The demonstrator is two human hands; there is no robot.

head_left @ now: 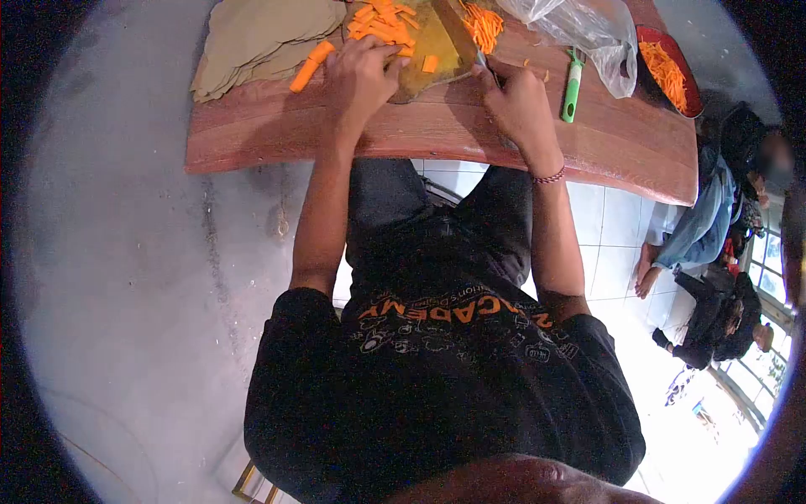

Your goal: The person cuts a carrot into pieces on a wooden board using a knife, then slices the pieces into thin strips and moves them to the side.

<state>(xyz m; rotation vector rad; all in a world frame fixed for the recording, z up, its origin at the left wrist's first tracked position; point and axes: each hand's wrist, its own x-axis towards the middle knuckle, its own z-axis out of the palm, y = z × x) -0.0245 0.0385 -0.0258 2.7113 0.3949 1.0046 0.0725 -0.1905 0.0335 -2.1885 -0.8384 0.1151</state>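
My left hand (361, 77) presses down on a pile of orange carrot pieces (382, 25) on a wooden cutting board (441, 52). My right hand (516, 101) grips a knife (484, 60) whose blade points at the board beside a heap of thin carrot strips (483, 23). A longer carrot piece (311, 66) lies off the board, just left of my left hand. The board rests on a reddish wooden table (437, 134).
A green-handled peeler (573, 86) lies right of my right hand, next to a clear plastic bag (583, 27). A red bowl (690, 102) of carrot strips sits at the table's right end. Brown sheets (256, 38) lie at the left. Other people (714, 210) sit on the tiled floor at the right.
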